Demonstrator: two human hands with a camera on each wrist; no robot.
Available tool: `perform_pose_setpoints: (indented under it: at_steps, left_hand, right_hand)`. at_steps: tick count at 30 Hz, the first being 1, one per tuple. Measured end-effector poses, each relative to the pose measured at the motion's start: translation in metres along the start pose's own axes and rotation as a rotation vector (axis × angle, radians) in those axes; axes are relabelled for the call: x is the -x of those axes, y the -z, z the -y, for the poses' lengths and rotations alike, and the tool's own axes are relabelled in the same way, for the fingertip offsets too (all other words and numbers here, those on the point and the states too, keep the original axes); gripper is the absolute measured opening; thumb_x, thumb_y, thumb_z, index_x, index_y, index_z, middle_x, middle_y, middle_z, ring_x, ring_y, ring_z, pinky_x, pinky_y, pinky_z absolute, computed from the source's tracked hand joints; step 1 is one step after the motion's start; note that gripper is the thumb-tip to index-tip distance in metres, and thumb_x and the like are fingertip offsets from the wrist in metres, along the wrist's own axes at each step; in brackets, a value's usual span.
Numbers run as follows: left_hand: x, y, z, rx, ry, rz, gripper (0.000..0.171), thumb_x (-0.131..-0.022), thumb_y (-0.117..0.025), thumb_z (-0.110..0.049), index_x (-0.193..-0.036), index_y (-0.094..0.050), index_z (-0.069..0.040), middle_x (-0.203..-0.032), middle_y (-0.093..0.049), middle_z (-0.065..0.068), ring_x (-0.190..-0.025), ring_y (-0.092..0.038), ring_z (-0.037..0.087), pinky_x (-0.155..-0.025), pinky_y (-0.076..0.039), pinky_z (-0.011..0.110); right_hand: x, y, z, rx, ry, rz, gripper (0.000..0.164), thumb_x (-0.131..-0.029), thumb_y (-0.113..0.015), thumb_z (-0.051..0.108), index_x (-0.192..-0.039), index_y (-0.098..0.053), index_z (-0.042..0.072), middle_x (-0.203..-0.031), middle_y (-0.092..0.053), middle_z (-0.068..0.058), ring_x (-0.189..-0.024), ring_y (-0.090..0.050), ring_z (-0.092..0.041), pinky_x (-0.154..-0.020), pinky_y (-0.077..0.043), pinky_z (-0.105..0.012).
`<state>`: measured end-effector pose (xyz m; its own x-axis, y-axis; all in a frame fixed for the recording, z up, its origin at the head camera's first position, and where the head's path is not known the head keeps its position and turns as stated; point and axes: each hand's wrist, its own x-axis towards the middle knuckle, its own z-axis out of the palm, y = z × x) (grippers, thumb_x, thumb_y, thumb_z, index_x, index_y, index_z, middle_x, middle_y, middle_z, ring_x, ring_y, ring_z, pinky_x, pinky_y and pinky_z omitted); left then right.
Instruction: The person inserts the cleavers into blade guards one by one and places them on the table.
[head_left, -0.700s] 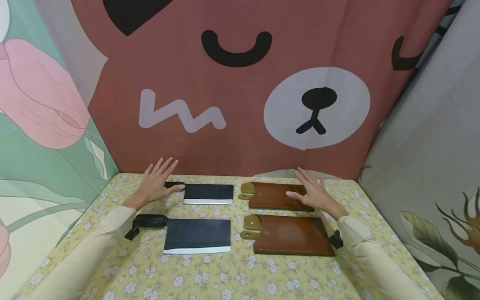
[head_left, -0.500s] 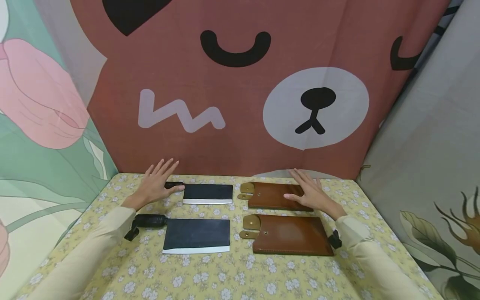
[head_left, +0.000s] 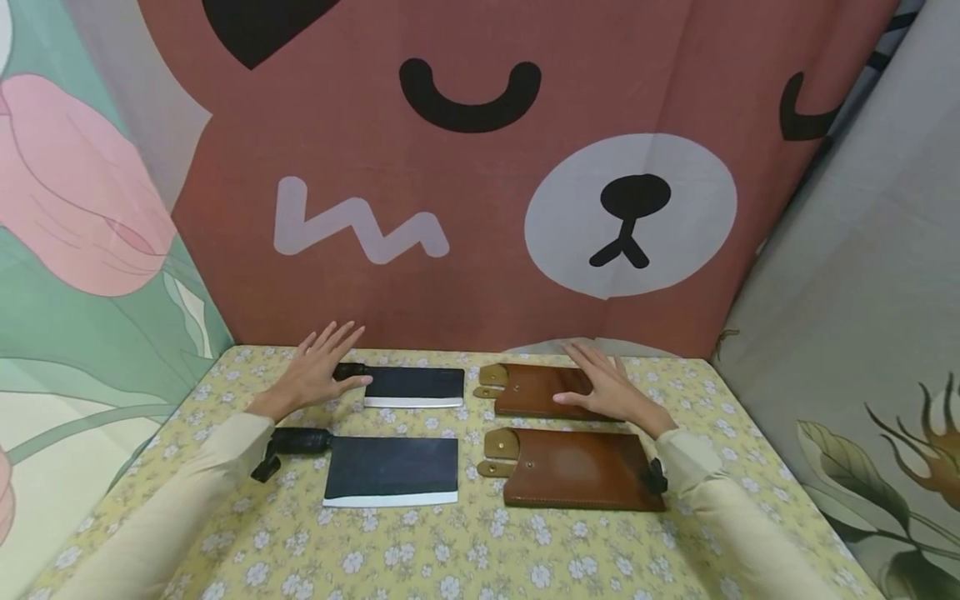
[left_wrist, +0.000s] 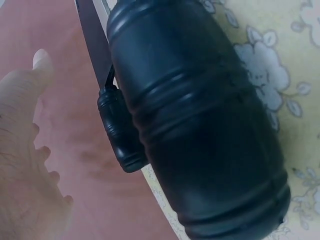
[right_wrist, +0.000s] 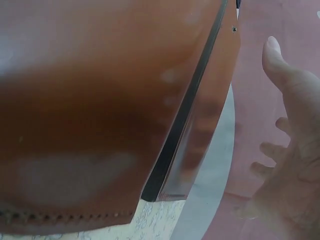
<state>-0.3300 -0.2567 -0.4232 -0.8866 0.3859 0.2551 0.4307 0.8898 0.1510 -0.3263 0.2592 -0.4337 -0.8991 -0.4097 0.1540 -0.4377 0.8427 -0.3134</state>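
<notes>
Two cleavers with black handles lie flat on the left, blades pointing right: a smaller far cleaver (head_left: 414, 383) and a larger near cleaver (head_left: 392, 468). To their right are two brown leather sheaths with tan snap straps, the far sheath (head_left: 528, 388) and the near sheath (head_left: 585, 475). My left hand (head_left: 307, 377) is spread over the far cleaver's handle, thumb by the blade's heel. Fingers apart, my right hand (head_left: 611, 393) hovers over the far sheath. In the left wrist view, the near cleaver's handle (left_wrist: 200, 120) looms large beside the far cleaver's handle (left_wrist: 120, 130).
A yellow floral cloth (head_left: 442, 550) covers the table. Behind it hangs a reddish-brown curtain (head_left: 480, 300) with a bear print, and a grey curtain (head_left: 847, 333) borders the right side. Black straps sit at both wrists.
My right hand has drifted left over the far sheath. My left hand has shifted slightly right. The cleavers and sheaths stay where they were.
</notes>
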Motion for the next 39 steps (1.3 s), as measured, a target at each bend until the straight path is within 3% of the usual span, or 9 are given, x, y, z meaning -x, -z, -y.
perform_pose_setpoints:
  at_steps: [8, 17, 23, 34, 39]
  left_hand:
    - [0.0, -0.003, 0.001, 0.04, -0.009, 0.032, 0.093, -0.087, -0.067, -0.055, -0.158, -0.021, -0.017, -0.163, -0.019, 0.016, -0.15, -0.012, 0.044, -0.118, -0.003, 0.063]
    - [0.002, -0.006, -0.002, 0.015, -0.048, 0.012, 0.087, -0.089, -0.067, -0.05, -0.156, -0.027, -0.013, -0.16, -0.026, 0.02, -0.148, -0.019, 0.046, -0.116, -0.009, 0.066]
    - [0.003, -0.008, -0.004, 0.033, -0.047, 0.034, 0.086, -0.09, -0.066, -0.049, -0.156, -0.026, -0.013, -0.161, -0.025, 0.018, -0.149, -0.017, 0.045, -0.117, -0.008, 0.065]
    - [0.001, -0.008, -0.013, 0.067, -0.029, 0.083, 0.085, -0.089, -0.068, -0.047, -0.156, -0.028, -0.014, -0.161, -0.024, 0.02, -0.149, -0.016, 0.044, -0.118, -0.006, 0.064]
    - [0.0, -0.01, -0.013, 0.052, -0.055, 0.091, 0.079, -0.09, -0.067, -0.045, -0.154, -0.032, -0.015, -0.159, -0.028, 0.019, -0.148, -0.021, 0.044, -0.117, -0.009, 0.065]
  right_hand:
    - [-0.004, -0.006, 0.007, -0.027, 0.025, 0.019, 0.1, -0.081, -0.07, 0.061, -0.158, -0.016, 0.028, -0.163, -0.018, -0.015, -0.149, -0.018, -0.043, -0.11, -0.002, -0.075]
    - [-0.003, -0.012, 0.013, -0.067, 0.059, 0.048, 0.1, -0.08, -0.072, 0.06, -0.158, -0.017, 0.029, -0.164, -0.017, -0.011, -0.15, -0.017, -0.04, -0.113, 0.001, -0.072]
    - [-0.001, -0.014, 0.016, -0.083, 0.083, 0.089, 0.1, -0.081, -0.069, 0.062, -0.158, -0.015, 0.03, -0.166, -0.013, -0.006, -0.152, -0.014, -0.036, -0.113, -0.002, -0.072]
    - [-0.007, -0.022, 0.019, -0.08, 0.104, 0.124, 0.1, -0.081, -0.072, 0.059, -0.158, -0.02, 0.024, -0.165, -0.018, -0.006, -0.152, -0.014, -0.038, -0.113, -0.004, -0.073]
    - [-0.008, -0.023, 0.02, -0.083, 0.095, 0.141, 0.099, -0.08, -0.073, 0.057, -0.158, -0.021, 0.026, -0.165, -0.018, -0.007, -0.152, -0.013, -0.039, -0.113, -0.004, -0.072]
